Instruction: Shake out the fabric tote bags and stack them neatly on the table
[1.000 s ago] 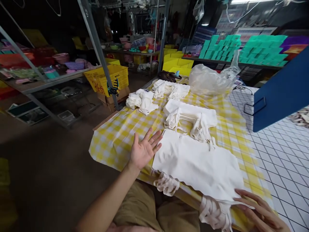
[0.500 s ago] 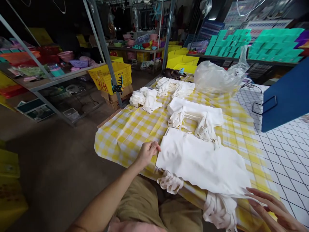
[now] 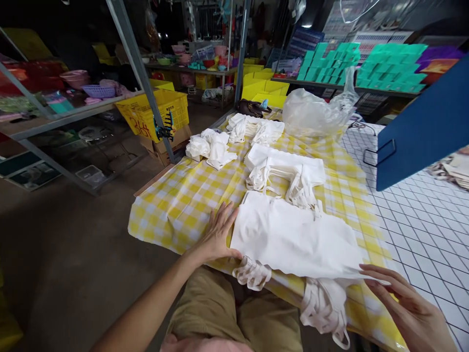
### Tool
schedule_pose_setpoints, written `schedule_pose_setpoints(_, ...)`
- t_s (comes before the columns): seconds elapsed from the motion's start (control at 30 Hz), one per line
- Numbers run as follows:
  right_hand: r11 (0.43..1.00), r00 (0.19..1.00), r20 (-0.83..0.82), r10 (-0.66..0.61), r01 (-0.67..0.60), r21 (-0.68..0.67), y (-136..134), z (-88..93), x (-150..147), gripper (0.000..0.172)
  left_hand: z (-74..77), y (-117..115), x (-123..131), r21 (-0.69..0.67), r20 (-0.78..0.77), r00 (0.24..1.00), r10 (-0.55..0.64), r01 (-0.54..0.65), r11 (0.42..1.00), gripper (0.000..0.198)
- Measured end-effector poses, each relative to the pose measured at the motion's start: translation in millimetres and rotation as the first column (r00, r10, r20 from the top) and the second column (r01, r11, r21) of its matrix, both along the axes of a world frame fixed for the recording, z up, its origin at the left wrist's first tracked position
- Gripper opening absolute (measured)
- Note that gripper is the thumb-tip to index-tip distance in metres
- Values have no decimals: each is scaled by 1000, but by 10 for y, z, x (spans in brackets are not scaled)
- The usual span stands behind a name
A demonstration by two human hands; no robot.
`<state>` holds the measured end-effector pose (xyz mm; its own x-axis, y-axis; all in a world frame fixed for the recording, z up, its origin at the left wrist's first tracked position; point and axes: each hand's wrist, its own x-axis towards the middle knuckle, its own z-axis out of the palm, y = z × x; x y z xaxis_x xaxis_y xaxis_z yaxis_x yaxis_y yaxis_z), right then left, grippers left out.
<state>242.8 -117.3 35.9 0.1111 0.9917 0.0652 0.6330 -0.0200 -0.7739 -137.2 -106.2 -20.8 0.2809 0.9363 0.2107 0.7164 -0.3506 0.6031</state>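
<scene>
A stack of flat white cloth bags [image 3: 293, 237] lies on the yellow checked tablecloth [image 3: 186, 205] in front of me, their handles [image 3: 252, 274] hanging over the near edge. My left hand [image 3: 218, 233] rests with fingers spread against the stack's left edge, thumb at its lower corner. My right hand [image 3: 406, 308] touches the stack's near right corner with its fingertips. Neither hand holds anything.
A second pile of white bags [image 3: 289, 171] lies behind the stack, with crumpled ones [image 3: 212, 146] and more [image 3: 256, 129] further back. A clear plastic bag [image 3: 315, 115] sits at the far end. A blue board [image 3: 421, 127] leans over the white gridded surface [image 3: 425, 230]. Shelves and a yellow crate [image 3: 157, 112] stand to the left.
My left hand went from open and raised, to curled at the stack's left edge, to spread flat against it. My right hand stayed at the near right corner.
</scene>
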Motion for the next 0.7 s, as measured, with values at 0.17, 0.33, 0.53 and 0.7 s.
schedule_pose_setpoints(0.17,999,999,-29,-14,16,48,16,7,12,25,-28,15,15,-11,-93,992,-91,90,996,90)
schedule_pose_setpoints(0.33,998,999,-36,7,-5,61,31,27,-19,27,-17,33,66,6,-127,975,-183,185,983,70)
schedule_pose_setpoints(0.53,999,999,-49,-8,11,51,41,26,-19,27,11,-16,-24,-27,-155,948,-277,277,961,78)
schedule_pose_setpoints(0.7,998,992,-116,-44,49,49,69,37,-14,29,-17,-70,-114,-16,-212,926,-312,316,949,67)
